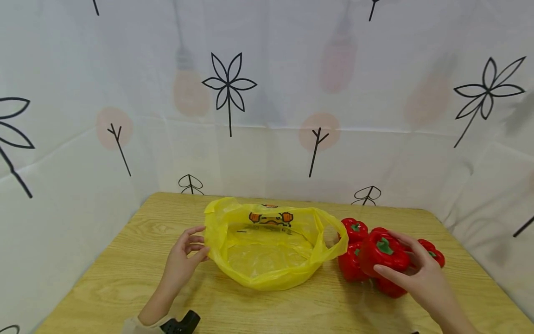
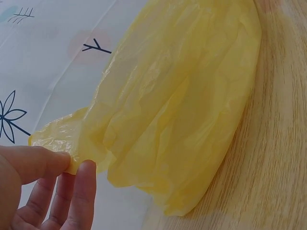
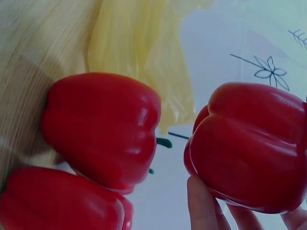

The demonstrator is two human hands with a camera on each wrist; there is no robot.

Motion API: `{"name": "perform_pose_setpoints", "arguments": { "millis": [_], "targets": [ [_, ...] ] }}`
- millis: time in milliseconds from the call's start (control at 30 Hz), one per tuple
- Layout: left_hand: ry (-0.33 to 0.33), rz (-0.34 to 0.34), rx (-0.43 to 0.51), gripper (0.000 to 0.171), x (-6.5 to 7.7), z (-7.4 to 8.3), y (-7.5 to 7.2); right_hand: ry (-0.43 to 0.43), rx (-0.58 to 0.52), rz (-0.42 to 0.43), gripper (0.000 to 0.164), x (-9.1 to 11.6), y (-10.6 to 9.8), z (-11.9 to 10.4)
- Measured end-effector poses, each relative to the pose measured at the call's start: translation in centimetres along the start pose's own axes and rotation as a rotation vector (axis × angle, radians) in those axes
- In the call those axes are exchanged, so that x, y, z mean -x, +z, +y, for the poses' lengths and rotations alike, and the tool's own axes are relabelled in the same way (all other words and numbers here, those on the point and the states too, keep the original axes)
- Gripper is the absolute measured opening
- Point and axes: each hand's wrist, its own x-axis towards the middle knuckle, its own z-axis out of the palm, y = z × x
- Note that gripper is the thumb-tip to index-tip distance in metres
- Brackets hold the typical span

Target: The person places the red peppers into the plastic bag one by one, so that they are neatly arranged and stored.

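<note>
A yellow plastic bag (image 1: 271,280) stands on the table with its mouth spread wide. At its left end my left hand (image 1: 183,257) pinches the rim between thumb and forefinger, the other fingers loosely bent, as the left wrist view shows on the yellow film (image 2: 168,110). To the right of the bag, my right hand (image 1: 427,273) holds a red bell pepper (image 1: 371,255) with a green stem, thumb on the near side. The right wrist view has this held pepper (image 3: 249,148) raised beside another red bell pepper (image 3: 100,129).
Several more red bell peppers, one at the back (image 1: 353,227) and one at the right (image 1: 434,253), cluster around and behind the held one. The wooden table (image 1: 137,260) is backed by a white printed cloth (image 1: 267,157). A black wrist device (image 1: 183,322) sits by my left sleeve.
</note>
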Motion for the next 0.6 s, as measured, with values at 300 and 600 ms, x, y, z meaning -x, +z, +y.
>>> {"name": "perform_pose_setpoints", "arguments": {
  "millis": [300, 600],
  "targets": [
    [0.003, -0.002, 0.007, 0.045, 0.0, 0.0, 0.1, -0.030, -0.009, -0.001, 0.078, -0.2, 0.8, -0.6],
    [0.009, -0.002, 0.001, 0.044, 0.0, 0.0, 0.0, -0.004, -0.036, -0.027, 0.081, -0.5, 1.8, -1.8]
  ]
}}
